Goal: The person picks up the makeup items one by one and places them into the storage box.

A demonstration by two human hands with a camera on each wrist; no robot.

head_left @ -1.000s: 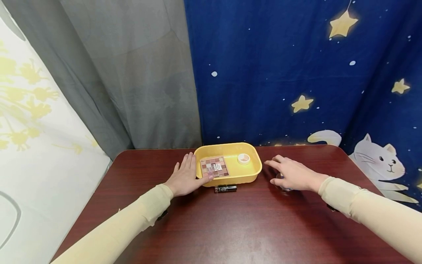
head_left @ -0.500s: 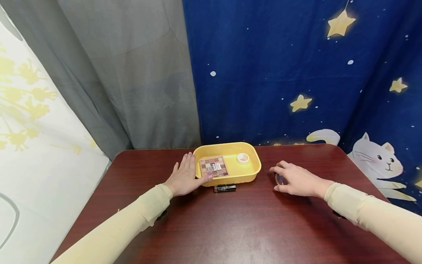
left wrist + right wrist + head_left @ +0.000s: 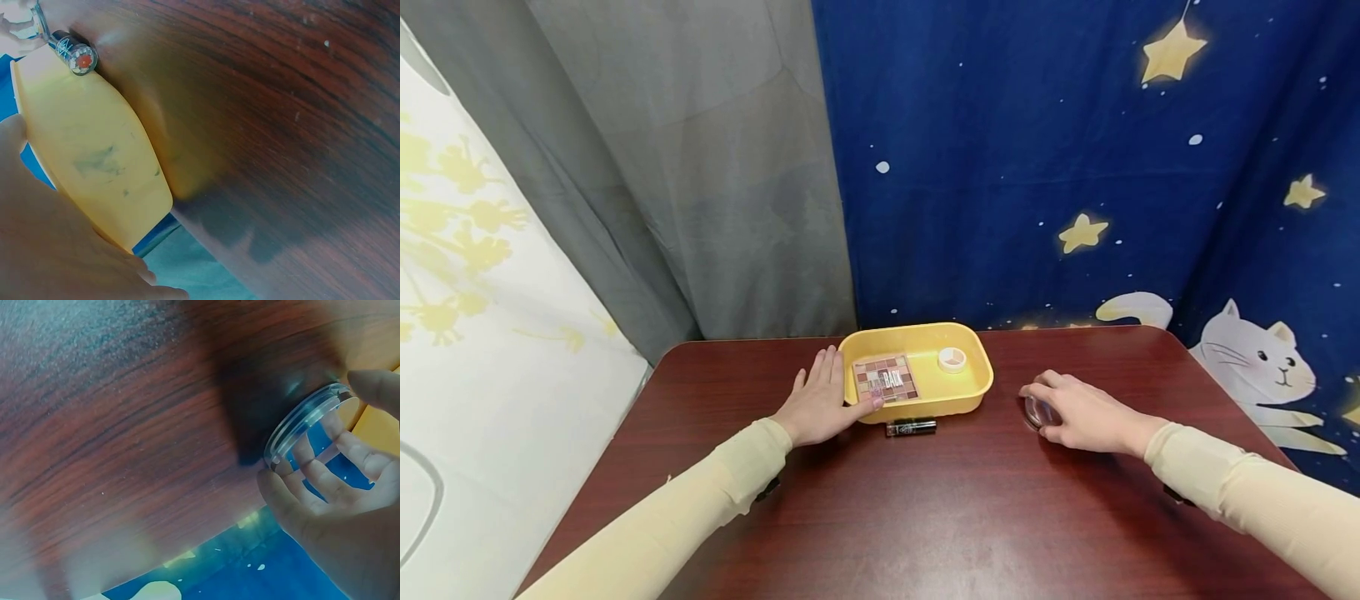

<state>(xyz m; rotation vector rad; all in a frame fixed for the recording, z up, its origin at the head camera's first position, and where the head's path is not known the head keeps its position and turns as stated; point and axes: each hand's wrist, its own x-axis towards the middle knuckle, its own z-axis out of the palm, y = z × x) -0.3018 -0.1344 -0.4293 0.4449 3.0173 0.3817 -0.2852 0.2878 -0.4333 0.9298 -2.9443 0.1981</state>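
Observation:
My left hand [image 3: 820, 404] rests at the left end of a yellow tray [image 3: 940, 409], fingers straight along its side and thumb at the front rim. Inside the tray lie a square makeup palette [image 3: 886, 379] with many shades and a small white round pot [image 3: 952, 360] with a sectioned top. A black tube [image 3: 912, 427] lies just in front of the tray. To the right, my right hand [image 3: 1092, 414] grips a round, shallow, clear case [image 3: 300, 428] by its edge, tilted up. The right wrist view shows thumb and fingers around its rim; its contents cannot be told.
All this is on a dark red-brown wooden table [image 3: 970, 517]. Behind its far edge hang a grey curtain [image 3: 752, 208] and a blue curtain [image 3: 955, 208] with stars. A white patterned cloth [image 3: 497, 333] hangs at the left.
My right hand has drawn slightly right and towards me, and its fingers have closed round the clear case, which now stands tilted. My left hand keeps its place at the tray.

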